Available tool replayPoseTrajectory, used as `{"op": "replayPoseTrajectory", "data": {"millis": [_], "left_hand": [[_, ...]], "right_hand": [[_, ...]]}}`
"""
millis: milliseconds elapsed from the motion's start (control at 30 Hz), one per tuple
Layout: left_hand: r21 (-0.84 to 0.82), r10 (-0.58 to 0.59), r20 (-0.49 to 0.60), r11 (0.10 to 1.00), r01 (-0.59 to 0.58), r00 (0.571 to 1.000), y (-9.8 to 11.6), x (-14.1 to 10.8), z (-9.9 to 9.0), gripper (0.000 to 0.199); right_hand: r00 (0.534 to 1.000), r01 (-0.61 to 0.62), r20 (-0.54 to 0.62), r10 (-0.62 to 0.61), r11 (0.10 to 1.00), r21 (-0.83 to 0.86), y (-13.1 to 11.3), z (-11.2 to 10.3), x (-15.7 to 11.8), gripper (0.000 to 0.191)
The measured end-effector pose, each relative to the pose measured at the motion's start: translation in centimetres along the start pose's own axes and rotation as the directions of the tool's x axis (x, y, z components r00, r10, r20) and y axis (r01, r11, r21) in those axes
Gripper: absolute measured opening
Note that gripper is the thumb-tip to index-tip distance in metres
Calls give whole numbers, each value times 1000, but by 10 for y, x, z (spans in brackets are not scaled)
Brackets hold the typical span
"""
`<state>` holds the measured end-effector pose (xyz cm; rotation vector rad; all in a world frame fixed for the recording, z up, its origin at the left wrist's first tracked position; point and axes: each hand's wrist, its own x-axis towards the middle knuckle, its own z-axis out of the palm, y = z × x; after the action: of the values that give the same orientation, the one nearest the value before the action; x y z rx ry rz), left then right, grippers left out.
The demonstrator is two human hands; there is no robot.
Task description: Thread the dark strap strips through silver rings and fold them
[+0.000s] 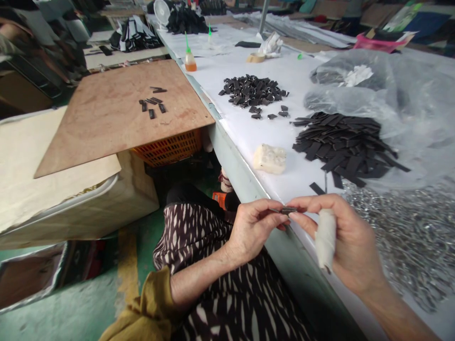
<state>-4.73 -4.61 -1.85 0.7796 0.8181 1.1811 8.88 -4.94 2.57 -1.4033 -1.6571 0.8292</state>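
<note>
My left hand (254, 232) and my right hand (350, 241) meet above the table edge. Their fingertips pinch a small dark strip with a metal part (288, 210). A white wrapping (325, 239) covers one finger of my right hand. Just beyond my fingers, a heap of long black strips (343, 147) lies on clear plastic. To its left is a pile of shorter black pieces with metal bits (252, 91). A mass of small silver metal parts (401, 237) spreads beside my right hand.
A white block (270, 158) sits on the white table (241, 137), with a glue bottle (190, 61) and tape roll (256, 58) farther back. To the left, a plywood board (106, 113) holding several strips rests over an orange crate (167, 149).
</note>
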Motion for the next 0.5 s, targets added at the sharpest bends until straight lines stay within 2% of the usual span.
{"op": "replayPoseTrajectory", "data": {"millis": [233, 500], "left_hand": [[-98, -63, -14, 993, 61, 998, -3, 2, 1, 12], [126, 1, -49, 992, 6, 999, 2, 3, -4, 10]], "right_hand": [[1000, -9, 10, 9, 1000, -20, 2, 1, 0, 16], [1000, -28, -2, 28, 992, -125, 4, -1, 2, 12]]}}
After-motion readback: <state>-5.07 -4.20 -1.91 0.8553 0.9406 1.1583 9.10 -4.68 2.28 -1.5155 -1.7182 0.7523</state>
